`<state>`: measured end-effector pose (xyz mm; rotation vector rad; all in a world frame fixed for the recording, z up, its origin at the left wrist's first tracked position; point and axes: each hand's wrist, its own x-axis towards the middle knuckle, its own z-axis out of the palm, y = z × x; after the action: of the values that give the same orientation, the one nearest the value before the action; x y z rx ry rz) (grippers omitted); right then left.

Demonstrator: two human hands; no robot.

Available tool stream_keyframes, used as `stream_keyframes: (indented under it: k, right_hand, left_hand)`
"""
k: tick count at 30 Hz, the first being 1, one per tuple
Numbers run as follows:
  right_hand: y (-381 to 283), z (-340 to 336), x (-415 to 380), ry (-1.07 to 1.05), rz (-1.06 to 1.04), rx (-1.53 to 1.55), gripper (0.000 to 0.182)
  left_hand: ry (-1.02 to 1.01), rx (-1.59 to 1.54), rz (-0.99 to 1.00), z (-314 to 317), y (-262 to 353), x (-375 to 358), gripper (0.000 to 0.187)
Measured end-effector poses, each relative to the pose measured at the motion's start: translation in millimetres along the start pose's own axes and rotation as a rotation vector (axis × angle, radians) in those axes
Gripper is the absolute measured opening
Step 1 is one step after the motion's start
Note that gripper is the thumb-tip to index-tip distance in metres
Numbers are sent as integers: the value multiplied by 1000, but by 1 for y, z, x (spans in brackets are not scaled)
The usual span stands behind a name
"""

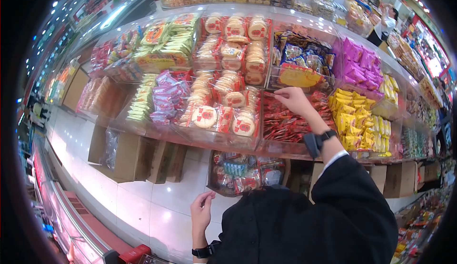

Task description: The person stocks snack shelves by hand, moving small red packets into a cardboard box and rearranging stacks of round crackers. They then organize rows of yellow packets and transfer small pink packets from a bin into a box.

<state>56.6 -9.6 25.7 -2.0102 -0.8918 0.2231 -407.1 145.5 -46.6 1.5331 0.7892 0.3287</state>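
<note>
My right hand (pixel 296 101) reaches over a bin of small red packets (pixel 290 126). Its fingers stretch left near the back of that bin, thumb and index slightly apart, with no packet visible between them. Whether the fingertips touch the packets is hard to see. A dark device is strapped at the right wrist. Low in front of the shelf, my left hand (pixel 202 211) hangs with its fingers curled in, and nothing shows in it. Yellow packets (pixel 354 121) lie right of the red ones, and bagged round white crackers (pixel 204 116) lie left.
Dark blue packets (pixel 304 54) and purple packets (pixel 359 64) fill bins behind. Clear plastic walls divide the bins. Below are an open box of mixed packets (pixel 238 172) and a cardboard box (pixel 128 157) on the tiled floor. Another person (pixel 384 25) stands at the far right.
</note>
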Motion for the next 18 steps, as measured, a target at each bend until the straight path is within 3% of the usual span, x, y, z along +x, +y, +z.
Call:
stream_keyframes:
  k: [2,4,6,8,10,11,12,14,18]
  right_hand:
    - [-26,-24,-47,65,-59,-83,20]
    - [-42,-35,-105,216,62,23,19]
    - [-44,-38,-163,351,107,-106,19]
    - [-45,-34,-209,428,47,-281,22]
    - [-47,-27,-247,489,-15,-433,26]
    - [-49,-25,-261,453,101,-350,32]
    - [-51,-24,-272,413,214,-266,39]
    - [-52,-20,-290,325,269,-168,49]
    - [-45,1,-302,221,258,-68,52]
  left_hand:
    - [-49,3,-10,-3,6,5,21]
    - [-160,56,46,0,28,17,25]
    - [-289,62,176,10,85,25,29]
    - [-517,24,358,19,154,28,35]
    - [-760,-77,698,29,231,17,40]
    - [-843,-274,888,45,244,11,41]
    - [-1151,-585,844,57,259,5,49]
    - [-1213,-641,978,81,283,-24,48]
    - [-1105,-832,810,126,289,-68,31]
